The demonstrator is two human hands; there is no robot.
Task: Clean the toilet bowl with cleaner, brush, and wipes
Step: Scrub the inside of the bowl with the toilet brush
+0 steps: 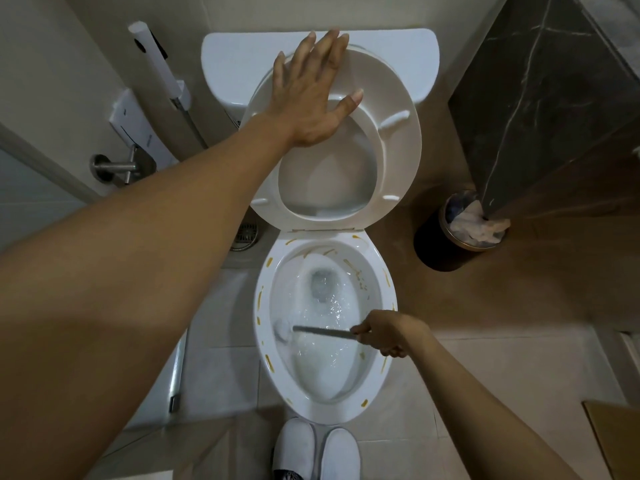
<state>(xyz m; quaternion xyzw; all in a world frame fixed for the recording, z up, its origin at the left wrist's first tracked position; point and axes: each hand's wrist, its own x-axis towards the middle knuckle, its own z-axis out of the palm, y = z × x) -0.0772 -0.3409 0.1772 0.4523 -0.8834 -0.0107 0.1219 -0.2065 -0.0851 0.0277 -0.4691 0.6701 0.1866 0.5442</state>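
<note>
The white toilet bowl [384, 292] stands open below me, its rim dotted with yellow-brown streaks and water swirling inside. My right hand [386, 332] is closed around the grey handle of the toilet brush [322, 331], whose white head presses against the bowl's left inner wall. My left hand [313, 95] lies flat, fingers spread, on the raised seat and lid [398, 143], which lean back against the cistern [391, 57].
A dark round bin [446, 244] stuffed with white paper stands right of the toilet beside a dark marble wall. A bidet sprayer [156, 60] and a metal holder [114, 166] hang on the left wall. A floor drain sits left of the bowl. White slippers [315, 452] touch the bowl's front.
</note>
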